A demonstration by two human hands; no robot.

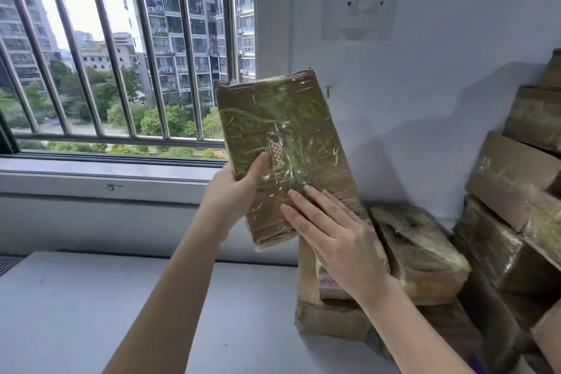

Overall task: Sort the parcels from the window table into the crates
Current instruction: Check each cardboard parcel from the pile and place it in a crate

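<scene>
Now your left hand (235,188) grips the flat parcel (285,143) above the counter (91,297); your right hand (331,240) rests flat on it, fingers straight.

Left hand (235,188) raised, fingers curled, gripping; right hand (331,237) flat, fingers straight.

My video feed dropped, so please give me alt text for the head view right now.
A person holds a flat, film-wrapped cardboard parcel up in front of a barred window: the left hand grips its lower left edge, the right hand lies flat against its face. More taped parcels are piled at right on a grey table.
</scene>
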